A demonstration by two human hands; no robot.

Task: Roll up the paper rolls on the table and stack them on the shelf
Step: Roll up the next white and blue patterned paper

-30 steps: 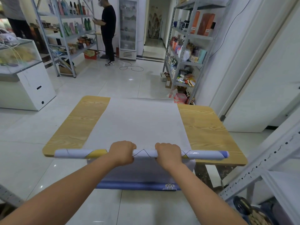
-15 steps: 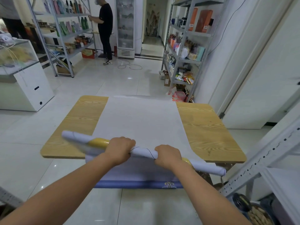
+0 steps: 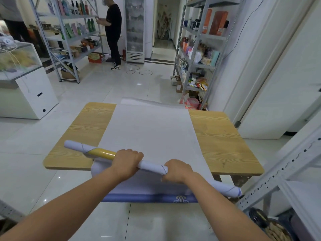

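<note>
Firmly gripping the paper roll [image 3: 152,166] with both hands: left hand [image 3: 127,164] curled over the tube near its middle, right hand [image 3: 177,171] curled over it just to the right, knuckles up, a short stretch of white tube bare between them. Held slantwise at the near edge of the worktop [image 3: 220,141], left end farther away over the wood, right end nearer, poking out past the right forearm towards the white metal shelf [image 3: 286,164]. White and glossy for the most part, with a yellow band left of the left hand, thin dark lines, and a blue rim at the right end. Cannot tell whether the left end touches the wood.

Spread flat beneath, down the middle of the worktop, an unrolled sheet [image 3: 151,133], pale side up, far end lifting slightly beyond the far edge, near end drooping over the near edge and showing a blue border [image 3: 147,197] with a small ornament. Bare wood grain on either side.

Farther off, across a shiny tiled floor [image 3: 104,94]: a stocked right rack [image 3: 205,36], a stocked left rack [image 3: 57,38], a glass-door fridge [image 3: 134,32], a person in black [image 3: 113,26] standing at the left rack, a loose cable [image 3: 139,71] on the tiles, a glass display case [image 3: 29,96] at far left. At bottom right, low beside the shelf, a round basket [image 3: 278,230].
</note>
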